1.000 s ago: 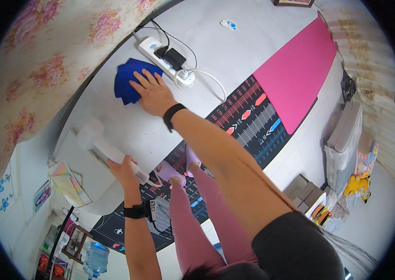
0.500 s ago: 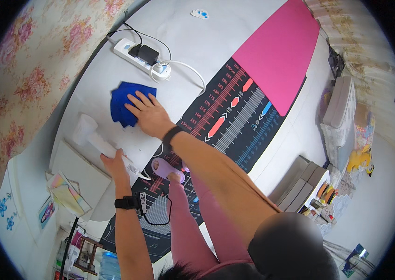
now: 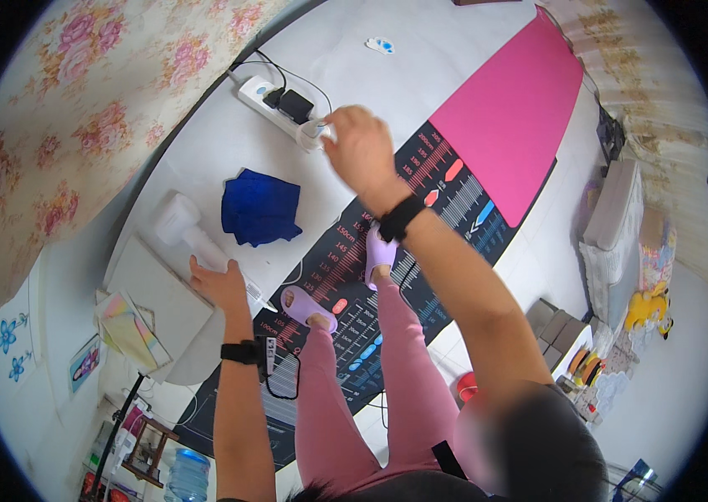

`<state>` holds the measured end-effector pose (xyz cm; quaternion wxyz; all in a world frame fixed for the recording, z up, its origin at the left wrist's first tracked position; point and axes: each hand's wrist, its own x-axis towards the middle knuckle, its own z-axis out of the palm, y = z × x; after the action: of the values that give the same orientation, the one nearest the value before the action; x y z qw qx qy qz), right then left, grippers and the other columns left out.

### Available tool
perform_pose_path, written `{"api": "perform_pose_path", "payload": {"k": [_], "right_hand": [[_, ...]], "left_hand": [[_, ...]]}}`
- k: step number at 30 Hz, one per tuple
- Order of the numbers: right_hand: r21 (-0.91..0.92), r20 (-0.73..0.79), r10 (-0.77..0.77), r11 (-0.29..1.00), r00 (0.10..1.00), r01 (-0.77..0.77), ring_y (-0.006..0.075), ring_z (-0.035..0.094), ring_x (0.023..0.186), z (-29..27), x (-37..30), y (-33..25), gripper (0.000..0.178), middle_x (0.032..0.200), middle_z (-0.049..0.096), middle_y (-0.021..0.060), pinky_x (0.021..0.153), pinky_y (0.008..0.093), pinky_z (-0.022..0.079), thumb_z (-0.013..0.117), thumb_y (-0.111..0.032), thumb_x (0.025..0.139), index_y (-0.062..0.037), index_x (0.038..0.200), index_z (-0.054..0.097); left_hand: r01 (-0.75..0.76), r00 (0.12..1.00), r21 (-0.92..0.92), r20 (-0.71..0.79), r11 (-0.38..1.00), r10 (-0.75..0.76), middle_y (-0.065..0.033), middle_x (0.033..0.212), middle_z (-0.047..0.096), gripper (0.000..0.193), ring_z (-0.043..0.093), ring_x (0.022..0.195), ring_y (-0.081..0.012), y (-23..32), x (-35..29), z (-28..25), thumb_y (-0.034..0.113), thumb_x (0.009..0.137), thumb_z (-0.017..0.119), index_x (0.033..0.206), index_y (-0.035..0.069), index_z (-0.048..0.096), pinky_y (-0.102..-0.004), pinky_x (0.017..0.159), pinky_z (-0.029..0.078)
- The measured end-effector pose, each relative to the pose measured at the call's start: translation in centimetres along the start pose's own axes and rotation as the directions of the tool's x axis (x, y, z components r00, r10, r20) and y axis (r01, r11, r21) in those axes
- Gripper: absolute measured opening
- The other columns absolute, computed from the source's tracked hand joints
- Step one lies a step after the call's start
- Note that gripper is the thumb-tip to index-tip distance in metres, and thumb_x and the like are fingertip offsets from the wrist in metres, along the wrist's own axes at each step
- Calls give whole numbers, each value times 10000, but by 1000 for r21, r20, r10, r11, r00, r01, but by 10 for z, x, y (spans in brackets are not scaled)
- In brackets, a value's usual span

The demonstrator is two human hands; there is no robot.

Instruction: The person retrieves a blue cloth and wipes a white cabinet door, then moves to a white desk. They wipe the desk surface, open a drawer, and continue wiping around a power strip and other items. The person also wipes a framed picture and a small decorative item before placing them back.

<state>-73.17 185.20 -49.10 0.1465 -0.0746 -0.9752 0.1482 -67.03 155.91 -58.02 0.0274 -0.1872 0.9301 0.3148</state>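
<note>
While floral cloth (image 3: 44,151) borders white surface (image 3: 195,155), left hand (image 3: 222,287) is splayed — right hand (image 3: 364,152) blurred (grip unclear).

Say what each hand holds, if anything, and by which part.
The left hand is at the handle of the white hair dryer; grip or mere touch cannot be told. The right hand is blurred by the white plug; a hold cannot be told.

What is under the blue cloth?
White surface shows all around the blue cloth; whatever lies directly beneath it is covered and cannot be seen.
</note>
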Motion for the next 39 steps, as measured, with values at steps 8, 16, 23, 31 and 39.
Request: {"api": "perform_pose_path", "payload": {"k": [8, 16, 23, 31, 39], "right_hand": [[-173, 559, 68, 984, 826, 37, 283, 688, 757, 38, 50, 17, 183, 813, 697, 117, 619, 401, 539, 582, -210, 807, -81, 808, 711], [-53, 615, -20, 996, 788, 67, 261, 688, 684, 47, 50, 2, 203, 707, 686, 99, 551, 360, 516, 605, -247, 787, -88, 720, 713], [120, 581, -84, 993, 809, 17, 270, 679, 702, 57, 31, 2, 175, 699, 676, 86, 572, 368, 503, 631, -238, 777, -97, 696, 695], [103, 551, -83, 994, 831, 31, 283, 672, 674, 35, 47, -21, 209, 700, 673, 91, 558, 390, 508, 574, -235, 823, -95, 747, 710], [323, 548, 198, 846, 813, -424, 326, 651, 686, -40, 21, 11, 234, 738, 647, 147, 605, 422, 493, 548, -250, 871, -28, 860, 621]], "left_hand": [[-240, 954, -374, 81, 896, 290, -261, 1244, 397, 818, 410, 1157, -409, 155, -53, 77, 69, 708, 730, 1391, -25, 291, -470, 1003, 351], [-166, 986, -202, -14, 965, 167, -237, 1131, 484, 736, 478, 1065, -406, 162, -6, 181, 252, 811, 708, 1407, 33, 335, -419, 888, 433], [-255, 955, -289, 76, 923, 288, -210, 1141, 481, 722, 471, 1079, -377, 161, -49, 197, 254, 808, 709, 1404, 44, 360, -405, 908, 421], [-141, 963, -253, 189, 957, 192, -190, 1148, 476, 709, 460, 1094, -353, 164, -38, 201, 244, 803, 711, 1400, 51, 382, -396, 934, 406], [5, 995, -268, -91, 963, -31, -186, 1172, 472, 710, 440, 1117, -344, 169, -9, 137, 204, 774, 727, 1391, 50, 410, -405, 974, 374]]}}
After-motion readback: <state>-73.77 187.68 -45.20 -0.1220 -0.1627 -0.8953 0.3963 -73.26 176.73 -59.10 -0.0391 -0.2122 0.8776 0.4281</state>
